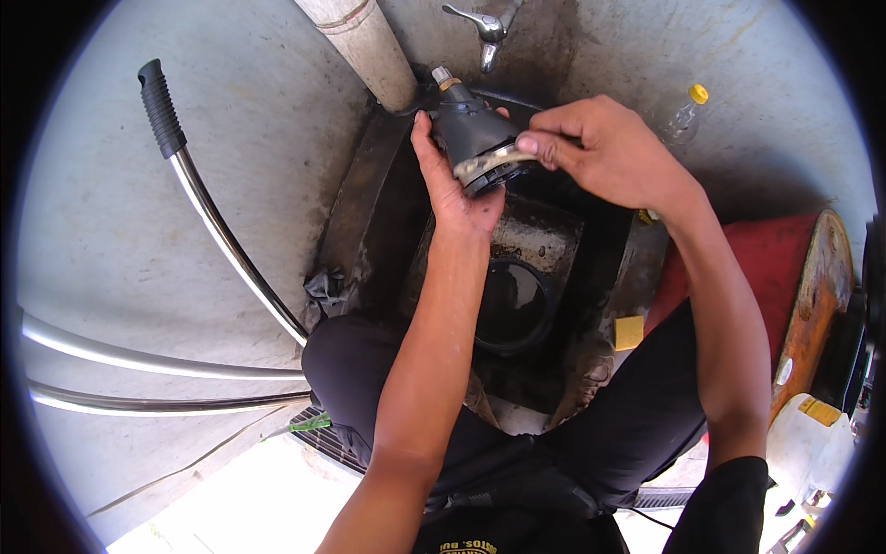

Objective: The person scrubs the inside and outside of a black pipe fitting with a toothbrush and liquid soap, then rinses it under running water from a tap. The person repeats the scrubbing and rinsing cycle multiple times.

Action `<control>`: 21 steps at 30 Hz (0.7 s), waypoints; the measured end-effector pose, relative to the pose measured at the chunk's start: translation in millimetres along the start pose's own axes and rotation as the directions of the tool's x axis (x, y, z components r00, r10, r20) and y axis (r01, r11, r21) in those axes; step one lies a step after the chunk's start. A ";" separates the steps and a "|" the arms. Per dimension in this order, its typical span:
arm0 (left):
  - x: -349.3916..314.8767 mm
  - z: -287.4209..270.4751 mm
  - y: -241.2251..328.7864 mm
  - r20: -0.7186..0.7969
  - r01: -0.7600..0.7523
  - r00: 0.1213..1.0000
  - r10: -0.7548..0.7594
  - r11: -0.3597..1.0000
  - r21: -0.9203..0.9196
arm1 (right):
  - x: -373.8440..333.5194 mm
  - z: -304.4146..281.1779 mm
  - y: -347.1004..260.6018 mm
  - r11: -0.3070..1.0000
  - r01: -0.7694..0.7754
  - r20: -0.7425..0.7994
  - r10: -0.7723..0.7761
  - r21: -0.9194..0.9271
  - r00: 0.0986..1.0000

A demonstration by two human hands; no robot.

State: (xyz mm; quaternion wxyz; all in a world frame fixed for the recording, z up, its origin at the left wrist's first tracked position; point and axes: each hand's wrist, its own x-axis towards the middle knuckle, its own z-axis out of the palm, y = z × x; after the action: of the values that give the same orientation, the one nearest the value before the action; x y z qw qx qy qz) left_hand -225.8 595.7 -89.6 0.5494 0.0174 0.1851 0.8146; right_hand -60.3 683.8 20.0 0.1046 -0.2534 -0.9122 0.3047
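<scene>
My left hand [461, 198] grips a dark, cone-shaped metal part [471, 129] from beneath, fingers wrapped round its side. A narrow, shiny stub with a brass-coloured ring tops the part, which tilts with its wide end toward me. My right hand [600, 152] pinches one end of a pale, stained strip [494, 162], perhaps a brush, that lies against the wide rim. Whether it has bristles I cannot make out. Below both hands, a round black basin of dark liquid [512, 300] sits in a dirty dark sink [544, 226].
A chrome tap [489, 37] sticks out of the back wall beside a pale pipe [365, 51]. Right of the sink are a yellow sponge [628, 332], a clear bottle with a yellow cap [685, 120] and a red drum [729, 263]. Metal bars [221, 222] stand at left.
</scene>
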 end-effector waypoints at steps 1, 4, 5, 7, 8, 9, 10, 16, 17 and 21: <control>-0.9 2.8 0.2 -0.055 0.010 0.998 -0.010 1.000 -0.012 | -3.4 3.2 -2.7 0.999 0.033 0.035 -0.032 -0.029 0.999; -4.7 8.5 0.8 -0.176 0.029 0.984 -0.040 0.997 -0.067 | -1.2 -12.5 15.8 0.989 -0.145 0.013 0.145 -0.012 0.989; -5.1 9.5 0.7 -0.186 0.025 0.982 -0.042 0.995 -0.097 | 0.3 -17.1 23.1 0.983 -0.182 -0.001 0.182 0.017 0.983; -4.8 11.8 0.6 -0.200 0.014 0.979 -0.035 0.994 -0.106 | -1.1 -11.6 21.5 0.993 -0.121 0.006 0.121 -0.011 0.993; -5.8 11.3 1.1 -0.207 0.008 0.978 -0.025 0.996 -0.084 | -1.3 -3.6 11.2 0.996 -0.085 0.020 0.086 -0.022 0.996; -6.5 11.0 1.7 -0.214 0.003 0.977 -0.016 0.998 -0.062 | -0.3 1.6 4.4 0.998 -0.049 0.034 0.050 -0.033 0.998; -6.1 9.7 1.8 -0.253 -0.018 0.967 0.011 0.999 -0.028 | 2.5 2.1 3.1 0.997 -0.075 0.058 0.076 -0.027 0.995; -0.9 4.0 4.5 -0.290 -0.150 0.943 0.161 0.987 0.060 | -3.1 -1.1 4.2 0.993 -0.073 -0.017 0.071 -0.091 0.997; -2.0 2.7 4.5 -0.267 -0.155 0.949 0.170 0.985 0.078 | -5.9 8.7 -0.2 0.995 -0.004 -0.055 -0.001 -0.097 0.998; -11.9 20.0 1.1 -0.346 -0.142 0.920 0.182 0.980 0.139 | 3.8 2.4 8.0 0.987 -0.159 -0.030 0.159 -0.014 0.987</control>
State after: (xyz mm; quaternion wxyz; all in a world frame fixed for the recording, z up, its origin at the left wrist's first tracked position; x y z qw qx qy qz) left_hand -217.4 590.3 -68.6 0.4356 -0.0852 0.3247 0.8352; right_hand -61.1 690.0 13.4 0.0910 -0.3305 -0.8899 0.3008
